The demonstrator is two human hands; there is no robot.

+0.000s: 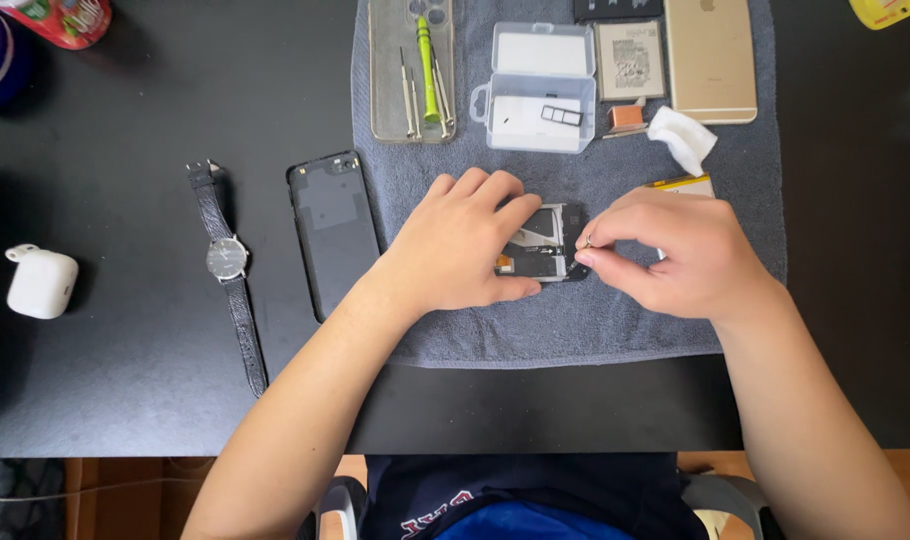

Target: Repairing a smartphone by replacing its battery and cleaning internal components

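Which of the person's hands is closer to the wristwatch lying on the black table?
Left. The left hand rests on the opened phone, a short way right of the wristwatch. The right hand is farther right, past the phone.

A grey rectangular cloth towel lay on the black desk. At its middle sat an opened black phone body, under the left hand and just left of the right hand. Behind it stood a clear plastic hinged box; left of that, a clear soft phone case held a green-handled screwdriver. A gold metal phone lay face down at the towel's far right. Left of the towel lay a black phone back cover, then a black leather-strapped wristwatch, then a white plastic earbud case.
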